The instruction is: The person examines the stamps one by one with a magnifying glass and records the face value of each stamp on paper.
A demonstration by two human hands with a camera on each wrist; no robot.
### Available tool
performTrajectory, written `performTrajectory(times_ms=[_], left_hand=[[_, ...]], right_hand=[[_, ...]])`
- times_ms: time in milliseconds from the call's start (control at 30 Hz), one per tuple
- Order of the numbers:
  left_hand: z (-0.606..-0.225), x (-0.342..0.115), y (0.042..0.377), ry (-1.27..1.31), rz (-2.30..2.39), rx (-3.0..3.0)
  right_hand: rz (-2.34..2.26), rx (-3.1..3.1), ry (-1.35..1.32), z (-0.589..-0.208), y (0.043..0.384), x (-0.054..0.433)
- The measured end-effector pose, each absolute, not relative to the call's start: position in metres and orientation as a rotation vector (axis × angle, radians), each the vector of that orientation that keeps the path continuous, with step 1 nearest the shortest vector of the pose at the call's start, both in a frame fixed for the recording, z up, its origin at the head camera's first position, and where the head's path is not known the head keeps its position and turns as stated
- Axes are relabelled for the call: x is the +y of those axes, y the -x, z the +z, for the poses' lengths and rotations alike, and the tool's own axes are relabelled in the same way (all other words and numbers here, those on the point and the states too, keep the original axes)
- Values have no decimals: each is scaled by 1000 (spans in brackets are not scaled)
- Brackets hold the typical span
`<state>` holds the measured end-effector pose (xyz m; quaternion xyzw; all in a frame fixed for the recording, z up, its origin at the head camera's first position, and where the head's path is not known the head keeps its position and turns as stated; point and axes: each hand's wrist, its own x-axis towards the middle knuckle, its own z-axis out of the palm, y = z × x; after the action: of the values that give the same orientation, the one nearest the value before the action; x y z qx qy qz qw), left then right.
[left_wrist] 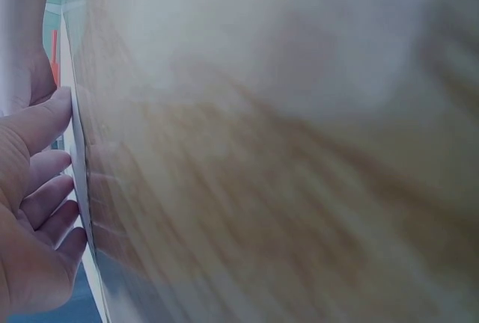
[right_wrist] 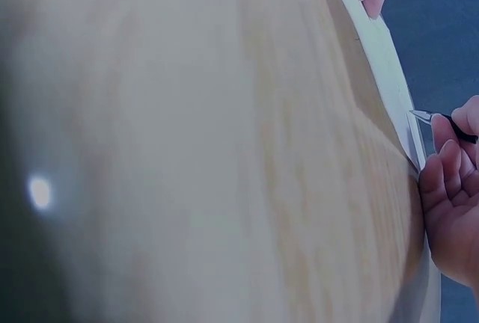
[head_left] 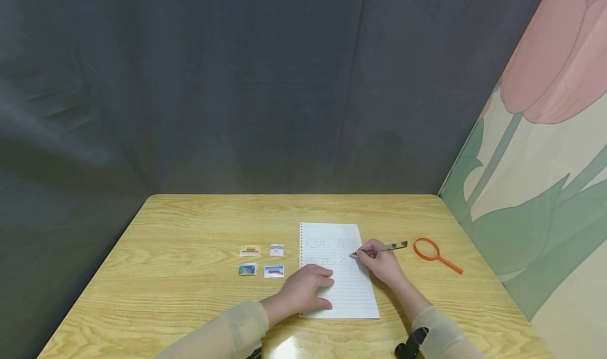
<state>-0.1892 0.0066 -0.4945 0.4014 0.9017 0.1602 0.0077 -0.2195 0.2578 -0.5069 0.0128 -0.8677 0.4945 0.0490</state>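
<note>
A white lined sheet of paper (head_left: pixel 346 296) with punched holes down its left edge lies on the table. Handwritten numbers and characters fill two lines near its top. My right hand (head_left: pixel 385 268) pinches a pen (head_left: pixel 394 246), its tip on the paper just right of a handwritten 8. In the right wrist view the pen (right_wrist: pixel 420 116) slants from the thumb and fingers down to the sheet. My left hand (head_left: pixel 307 289) rests on the paper's lower left part, fingers spread and relaxed. The left wrist view shows its fingertips (left_wrist: pixel 72 242) touching the sheet.
Several small stamp-like pictures, such as a yellow one (head_left: pixel 250 250) and a blue-green one (head_left: pixel 248 269), lie left of the paper. An orange magnifying glass (head_left: pixel 441 257) lies at the right. A dark curtain (head_left: pixel 284 85) hangs behind the wooden table (head_left: pixel 180 274); a flower-patterned wall stands right.
</note>
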Motion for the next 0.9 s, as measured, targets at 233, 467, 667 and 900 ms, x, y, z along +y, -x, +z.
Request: performTrajectory(times_ms=[233, 467, 667, 900], left_hand=[[-494, 6, 190, -1270, 535, 2822], [-494, 6, 190, -1250, 561, 2806], [-494, 6, 190, -1233, 550, 2807], [-494, 7, 190, -1228, 561, 2804]], right_hand=[[1485, -2657, -54, -508, 221, 257], [1466, -2682, -147, -509, 222, 259], [1474, -2717, -206, -507, 218, 261], [1475, -2731, -254, -506, 210, 265]])
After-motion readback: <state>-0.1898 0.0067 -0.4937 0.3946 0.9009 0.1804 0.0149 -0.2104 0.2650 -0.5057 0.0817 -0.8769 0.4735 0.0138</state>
